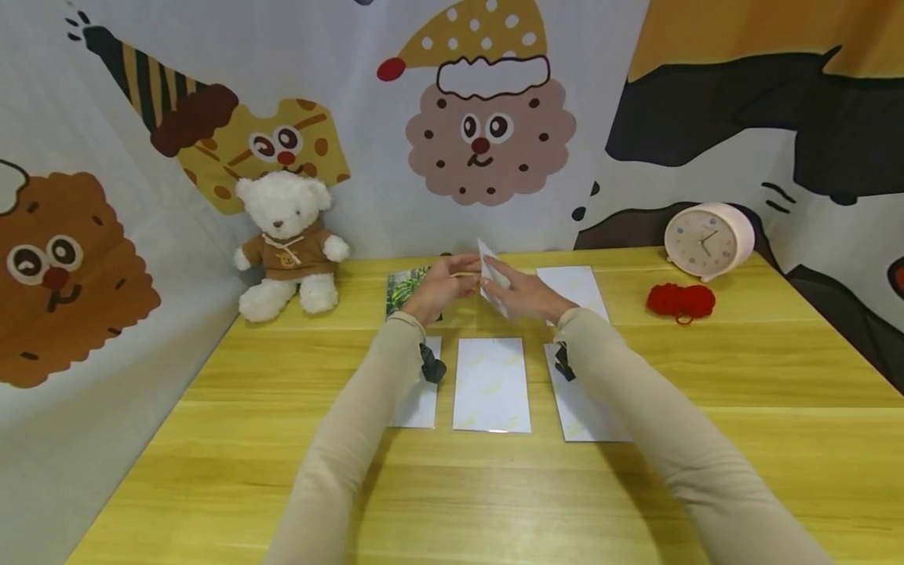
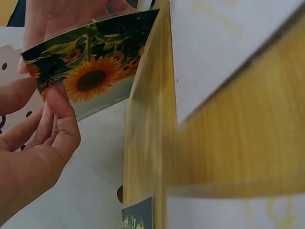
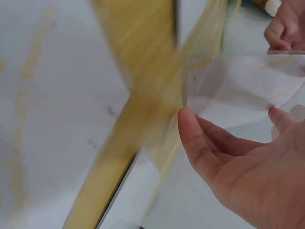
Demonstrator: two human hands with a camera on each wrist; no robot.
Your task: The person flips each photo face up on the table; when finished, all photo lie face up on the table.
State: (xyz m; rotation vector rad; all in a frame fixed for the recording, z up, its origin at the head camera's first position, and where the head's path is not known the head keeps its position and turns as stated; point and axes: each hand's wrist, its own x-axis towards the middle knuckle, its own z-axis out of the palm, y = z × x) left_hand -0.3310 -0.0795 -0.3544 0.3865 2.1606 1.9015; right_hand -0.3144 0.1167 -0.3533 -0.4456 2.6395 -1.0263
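Note:
A sunflower photo card (image 2: 107,71) stands tilted between both hands above the back of the table. Its sunflower side shows in the left wrist view; its white back (image 3: 228,90) faces the right wrist camera. My left hand (image 1: 438,289) pinches the card near one end, the thumb on the picture side. My right hand (image 1: 528,297) holds the card from its white side, fingertips on the surface and edge. Below the left hand, a photo card with green plants (image 1: 404,287) lies picture up, partly covered by that hand.
Several white-backed cards lie in rows, including the front middle card (image 1: 492,384) and back right card (image 1: 575,284). A white teddy bear (image 1: 286,251) sits at the left. A pink alarm clock (image 1: 706,239) and red yarn (image 1: 680,300) are at the right.

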